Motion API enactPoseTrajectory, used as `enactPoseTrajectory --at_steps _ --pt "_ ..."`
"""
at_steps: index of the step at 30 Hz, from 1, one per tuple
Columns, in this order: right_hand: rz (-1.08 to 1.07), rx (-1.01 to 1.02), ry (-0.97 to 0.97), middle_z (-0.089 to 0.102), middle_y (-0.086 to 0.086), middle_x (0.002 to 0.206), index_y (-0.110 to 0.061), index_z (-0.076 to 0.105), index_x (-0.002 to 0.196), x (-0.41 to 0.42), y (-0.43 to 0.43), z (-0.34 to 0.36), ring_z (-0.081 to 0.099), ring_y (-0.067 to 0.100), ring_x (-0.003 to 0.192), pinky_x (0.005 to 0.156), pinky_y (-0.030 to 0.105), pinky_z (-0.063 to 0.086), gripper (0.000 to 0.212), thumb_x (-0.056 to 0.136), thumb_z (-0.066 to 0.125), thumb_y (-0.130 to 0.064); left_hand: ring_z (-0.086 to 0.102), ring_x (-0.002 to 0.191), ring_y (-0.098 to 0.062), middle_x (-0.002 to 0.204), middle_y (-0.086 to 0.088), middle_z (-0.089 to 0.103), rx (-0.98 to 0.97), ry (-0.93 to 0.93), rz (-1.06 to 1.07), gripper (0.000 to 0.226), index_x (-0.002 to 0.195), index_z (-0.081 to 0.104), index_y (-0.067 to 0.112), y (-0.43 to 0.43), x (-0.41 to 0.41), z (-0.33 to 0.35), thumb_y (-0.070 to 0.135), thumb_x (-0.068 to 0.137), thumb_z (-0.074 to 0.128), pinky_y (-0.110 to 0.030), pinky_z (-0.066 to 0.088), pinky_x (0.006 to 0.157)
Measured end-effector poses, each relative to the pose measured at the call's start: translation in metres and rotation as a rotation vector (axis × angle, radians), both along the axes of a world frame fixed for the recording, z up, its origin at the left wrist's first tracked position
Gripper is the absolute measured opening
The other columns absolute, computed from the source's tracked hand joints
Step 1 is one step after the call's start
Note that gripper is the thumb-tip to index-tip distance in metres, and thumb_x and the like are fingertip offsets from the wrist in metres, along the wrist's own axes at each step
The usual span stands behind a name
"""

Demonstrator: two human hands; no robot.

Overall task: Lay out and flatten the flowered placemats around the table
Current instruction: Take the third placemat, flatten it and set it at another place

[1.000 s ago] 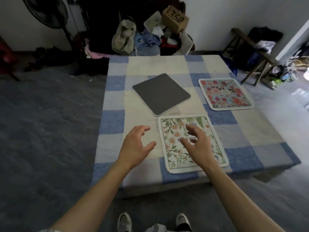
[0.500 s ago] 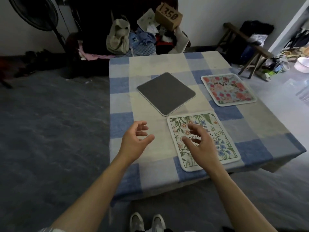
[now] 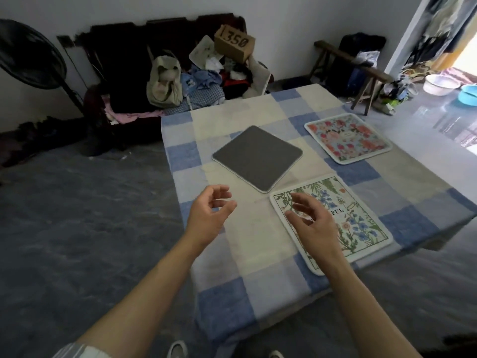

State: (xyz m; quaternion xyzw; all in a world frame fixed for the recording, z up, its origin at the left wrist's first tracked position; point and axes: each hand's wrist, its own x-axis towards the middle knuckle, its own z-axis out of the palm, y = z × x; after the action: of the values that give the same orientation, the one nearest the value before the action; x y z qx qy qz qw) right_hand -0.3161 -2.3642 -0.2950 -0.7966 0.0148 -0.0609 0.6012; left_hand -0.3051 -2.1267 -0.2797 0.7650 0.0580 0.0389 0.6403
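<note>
A green-and-blue flowered placemat (image 3: 356,220) lies flat near the front edge of the blue-checked table (image 3: 258,259). A pink flowered placemat (image 3: 347,136) lies flat at the far right edge. Between them a grey mat (image 3: 258,156) lies face down, turned at an angle, its near corner touching the green placemat. My right hand (image 3: 313,226) hovers over the green placemat's left half, fingers spread, holding nothing. My left hand (image 3: 209,215) hovers over bare cloth to the left, fingers loosely curled and apart, also holding nothing.
A dark sofa piled with clothes, a bag and a cardboard box (image 3: 233,46) stands behind the table. A standing fan (image 3: 31,55) is at far left. A wooden bench (image 3: 358,71) and basins (image 3: 441,85) sit at right. Grey floor surrounds the table.
My view has shifted left around the table's corner, so the mats now sit further right. Both hands stay raised and empty; the left fingers have curled in slightly.
</note>
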Motion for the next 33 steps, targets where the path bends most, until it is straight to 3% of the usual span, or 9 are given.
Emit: enactPoseTrajectory --at_steps 4,8,12,21,27,33 --pt "-0.104 0.023 0.007 0.066 -0.013 0.117 -0.032 0.063 0.120 -0.011 0.055 0.000 0.062 0.002 0.108 0.076 0.011 0.052 0.036 0.088 0.071 -0.019 0.065 0.094 -0.026 0.108 -0.009 0.067 -0.040 -0.043 -0.085 0.023 0.106 0.062 0.019 0.050 0.004 -0.004 0.009 0.087 0.070 -0.053 0.056 0.084" --pt "-0.173 0.001 0.003 0.065 -0.016 0.119 -0.034 0.062 0.120 -0.030 0.113 0.011 0.060 -0.004 0.107 0.075 0.010 0.052 0.036 0.087 0.072 -0.023 0.065 0.097 -0.023 0.106 -0.001 0.067 -0.058 -0.050 -0.155 0.022 0.107 0.063 0.018 0.110 0.009 -0.004 0.014 0.087 0.071 -0.052 0.056 0.085" --pt "-0.207 -0.047 0.015 0.062 -0.016 0.121 -0.032 0.060 0.123 -0.047 0.148 0.022 0.058 -0.001 0.111 0.083 0.021 0.054 0.038 0.087 0.071 -0.026 0.065 0.097 -0.018 0.105 0.002 0.067 -0.093 -0.011 -0.212 0.019 0.105 0.064 0.019 0.142 0.015 -0.006 0.016 0.087 0.071 -0.051 0.056 0.087" --pt "-0.287 -0.013 -0.004 0.066 -0.019 0.115 -0.037 0.063 0.117 -0.026 0.158 0.027 0.060 -0.002 0.106 0.079 0.019 0.051 0.032 0.087 0.071 -0.029 0.066 0.100 -0.019 0.107 0.002 0.067 -0.087 0.021 -0.236 0.018 0.106 0.064 0.020 0.156 0.023 -0.006 0.022 0.089 0.069 -0.039 0.060 0.080" --pt "-0.342 0.087 0.041 0.066 -0.012 0.117 -0.028 0.064 0.118 -0.005 0.173 -0.003 0.062 0.005 0.107 0.082 0.024 0.053 0.031 0.088 0.070 -0.023 0.064 0.091 -0.011 0.105 0.003 0.066 -0.043 0.038 -0.253 0.015 0.099 0.062 0.029 0.167 0.056 -0.005 0.020 0.089 0.069 -0.027 0.057 0.069" --pt "-0.394 0.045 0.101 0.064 -0.015 0.119 -0.029 0.062 0.121 0.019 0.192 -0.009 0.060 0.002 0.108 0.082 0.023 0.053 0.033 0.089 0.069 -0.025 0.065 0.093 -0.014 0.106 0.002 0.066 -0.059 0.100 -0.297 0.016 0.103 0.061 0.023 0.178 0.104 -0.015 0.018 0.089 0.068 -0.033 0.059 0.073"
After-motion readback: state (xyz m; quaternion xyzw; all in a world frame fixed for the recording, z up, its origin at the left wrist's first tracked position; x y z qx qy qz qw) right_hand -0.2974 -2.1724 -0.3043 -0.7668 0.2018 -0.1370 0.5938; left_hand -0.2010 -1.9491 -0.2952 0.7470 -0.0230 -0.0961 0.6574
